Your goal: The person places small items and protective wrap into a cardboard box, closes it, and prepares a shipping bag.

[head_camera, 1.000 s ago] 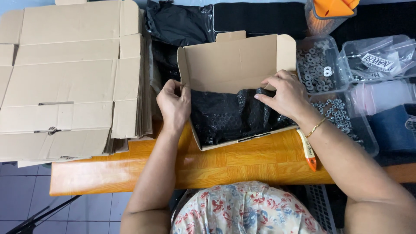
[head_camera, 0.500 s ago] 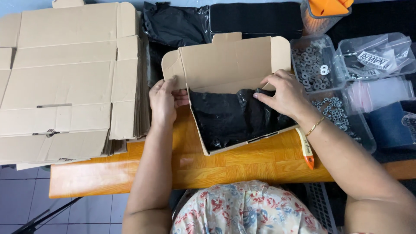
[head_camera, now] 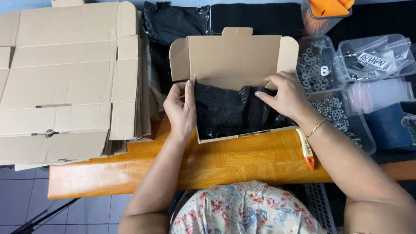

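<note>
Two bare hands meet at an open cardboard box (head_camera: 234,56) on the orange wooden tabletop (head_camera: 242,156). The left hand (head_camera: 181,108) grips the box's left wall, fingers curled around the outside and the thumb lying straight along the inner edge, pressed to the cardboard. The right hand (head_camera: 284,96) sits at the box's right rear corner, fingers bent and drawn together, the fingertips pushing down on the black plastic bag (head_camera: 234,112) that fills the box — whether they pinch the film or only press it cannot be told. A thin gold bracelet (head_camera: 316,128) circles that wrist.

The bag is glossy and crinkled, with a bumpy, netlike texture showing through; it lies directly between the two hands, touching the right one and just beside the left thumb. The box is plain brown corrugated board, shallow and rectangular, its lid standing upright behind with a tuck tab at the top and rounded side flaps.

Just beside the right forearm an orange-tipped utility knife (head_camera: 306,149) lies on the tabletop. Further right stand clear plastic tubs of metal washers (head_camera: 313,65) and nuts (head_camera: 336,110) — small, grey, ring-shaped pieces. To the left of the box rests a thick stack of flat, unfolded cardboard blanks (head_camera: 65,78), and behind the box lie more black bags (head_camera: 173,21).
</note>
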